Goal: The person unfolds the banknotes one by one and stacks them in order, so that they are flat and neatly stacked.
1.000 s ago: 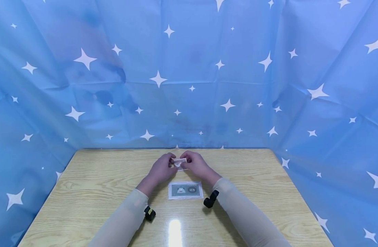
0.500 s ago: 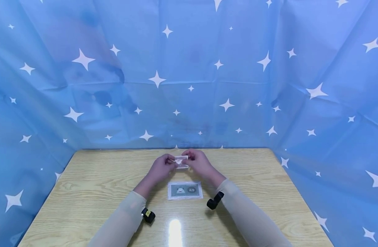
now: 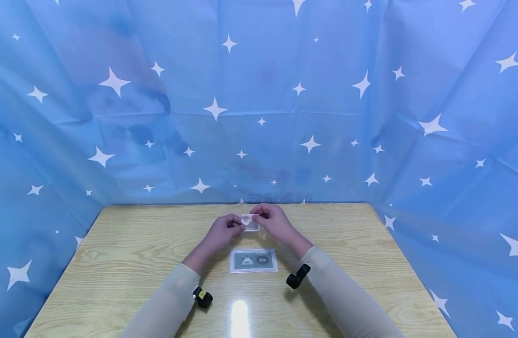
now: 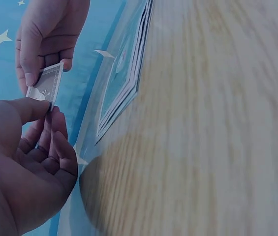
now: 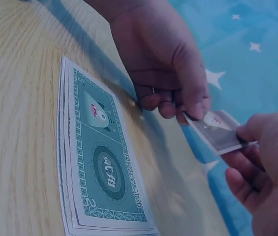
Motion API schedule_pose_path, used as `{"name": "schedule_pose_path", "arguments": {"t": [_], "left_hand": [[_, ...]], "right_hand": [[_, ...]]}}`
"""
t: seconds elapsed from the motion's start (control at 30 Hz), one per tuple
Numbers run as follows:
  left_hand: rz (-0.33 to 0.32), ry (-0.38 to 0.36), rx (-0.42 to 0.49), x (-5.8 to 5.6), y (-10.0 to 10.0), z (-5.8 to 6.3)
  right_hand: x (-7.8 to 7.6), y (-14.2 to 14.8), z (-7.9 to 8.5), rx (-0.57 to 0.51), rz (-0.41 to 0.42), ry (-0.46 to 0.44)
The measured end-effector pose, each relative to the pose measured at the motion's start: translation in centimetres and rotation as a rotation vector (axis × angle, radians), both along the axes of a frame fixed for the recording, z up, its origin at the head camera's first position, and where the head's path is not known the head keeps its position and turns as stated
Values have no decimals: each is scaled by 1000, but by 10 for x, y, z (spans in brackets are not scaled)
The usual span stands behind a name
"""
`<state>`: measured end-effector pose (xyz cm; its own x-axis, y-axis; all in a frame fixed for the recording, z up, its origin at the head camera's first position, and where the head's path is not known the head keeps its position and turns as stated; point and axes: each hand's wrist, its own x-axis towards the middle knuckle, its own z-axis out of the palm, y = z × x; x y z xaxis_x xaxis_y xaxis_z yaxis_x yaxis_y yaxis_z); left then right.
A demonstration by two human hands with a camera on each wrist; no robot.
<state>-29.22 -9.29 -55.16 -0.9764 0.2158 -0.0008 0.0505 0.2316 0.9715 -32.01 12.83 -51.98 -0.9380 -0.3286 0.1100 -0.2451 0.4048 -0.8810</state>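
Between both hands, above the far part of the table, a small greyish play banknote (image 3: 251, 225) with a white border is held up. It looks folded, though I cannot tell for certain. My left hand (image 3: 222, 231) pinches its left end between thumb and fingers; the right hand (image 3: 275, 223) pinches the opposite end. A white cartoon figure shows on the banknote (image 5: 218, 132) in the right wrist view, with the right thumb (image 5: 255, 128) lying over one edge. Nearer to me, a stack of green play banknotes (image 3: 253, 261) lies flat, its top note marked with a 2.
The wooden table (image 3: 149, 263) reaches back to a blue curtain (image 3: 259, 155) with white stars. A black wrist camera (image 3: 203, 297) sits on the left sleeve and another black camera (image 3: 298, 277) on the right one. Glare shows near the front.
Both hands and the small banknote have shifted slightly; the right hand has drawn a little to the right, its thumb now nearer the banknote's edge. The green stack stays put.
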Motion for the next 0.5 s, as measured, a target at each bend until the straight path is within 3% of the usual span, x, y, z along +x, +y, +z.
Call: {"name": "schedule_pose_path", "arguments": {"t": [0.5], "left_hand": [[85,25,43,-4,3,14]], "right_hand": [[14,10,-3,-118,31,-72]]}}
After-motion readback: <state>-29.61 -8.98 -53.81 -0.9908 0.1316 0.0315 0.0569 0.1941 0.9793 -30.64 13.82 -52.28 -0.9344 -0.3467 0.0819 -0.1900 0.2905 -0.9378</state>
